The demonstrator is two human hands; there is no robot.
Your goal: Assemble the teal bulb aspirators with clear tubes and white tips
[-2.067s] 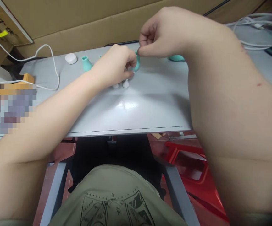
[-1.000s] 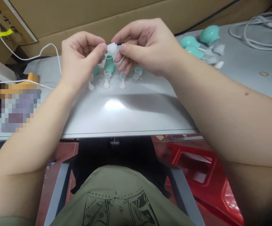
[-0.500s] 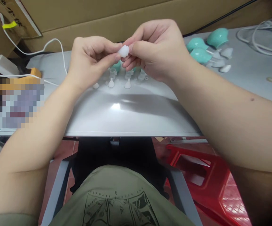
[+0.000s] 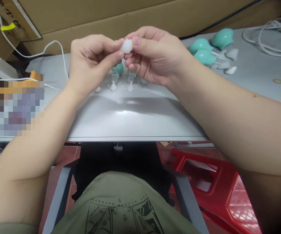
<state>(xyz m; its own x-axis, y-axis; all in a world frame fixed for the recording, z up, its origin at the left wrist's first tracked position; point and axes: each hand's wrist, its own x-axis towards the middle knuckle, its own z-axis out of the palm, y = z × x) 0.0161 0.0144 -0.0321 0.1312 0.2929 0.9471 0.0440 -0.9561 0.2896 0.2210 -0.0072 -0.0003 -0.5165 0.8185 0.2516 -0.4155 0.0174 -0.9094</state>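
Observation:
Both hands meet above the grey table [image 4: 101,125], pinching one small white dome-shaped tip [image 4: 126,46] between them. My left hand [image 4: 93,57] grips its left side with thumb and forefinger. On its right side, the thumb and fingers of my right hand [image 4: 158,53] are closed on it. Below the hands stand small white cone-shaped pieces [image 4: 130,86] and clear plastic fittings [image 4: 115,77]. A teal bulb [image 4: 117,69] shows partly behind my left fingers; other parts there are hidden by the hands.
To the right lie several teal bulbs [image 4: 205,57] with white nozzles [image 4: 231,70], a pale ring [image 4: 278,81] and a coiled cable [image 4: 262,40]. A white charger [image 4: 2,69] with cables sits left, beside a blurred-out patch. Cardboard [image 4: 86,19] backs the table; a red stool [image 4: 203,191] stands below.
The white tip has turned more upright between my fingers. My right hand has lowered and tilted slightly, covering more of the fittings behind it. The view has shifted a little.

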